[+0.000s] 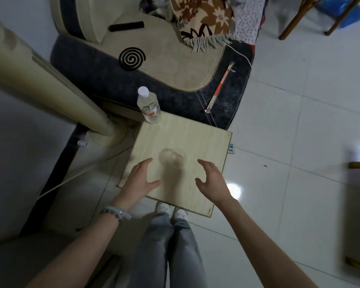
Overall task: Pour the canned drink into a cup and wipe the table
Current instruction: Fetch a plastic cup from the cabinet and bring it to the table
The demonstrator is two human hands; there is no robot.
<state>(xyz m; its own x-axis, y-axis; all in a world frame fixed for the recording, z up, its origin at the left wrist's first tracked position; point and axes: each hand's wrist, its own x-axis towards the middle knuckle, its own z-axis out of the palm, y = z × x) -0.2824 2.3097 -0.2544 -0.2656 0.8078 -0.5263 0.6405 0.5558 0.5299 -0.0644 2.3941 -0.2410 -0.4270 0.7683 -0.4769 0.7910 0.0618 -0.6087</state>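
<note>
A clear plastic cup (172, 159) stands near the middle of a small pale wooden table (208, 142). At the table's far left corner is a clear plastic bottle (148, 106) with a white cap and a red-and-white label. My left hand (140, 178) hovers open over the table just left of the cup, fingers spread. Right of the cup, my right hand (211, 179) is open too, with the fingers curled a little. Neither hand touches the cup. No can and no cloth are in view.
A dark sofa (104, 80) with a beige cushion, a black mosquito coil (132, 58) and a patterned blanket stands behind the table. Wrapped chopsticks (219, 88) lie on its edge. A beige fan column (40, 80) rises at left. My legs and shoes are below the table's near edge.
</note>
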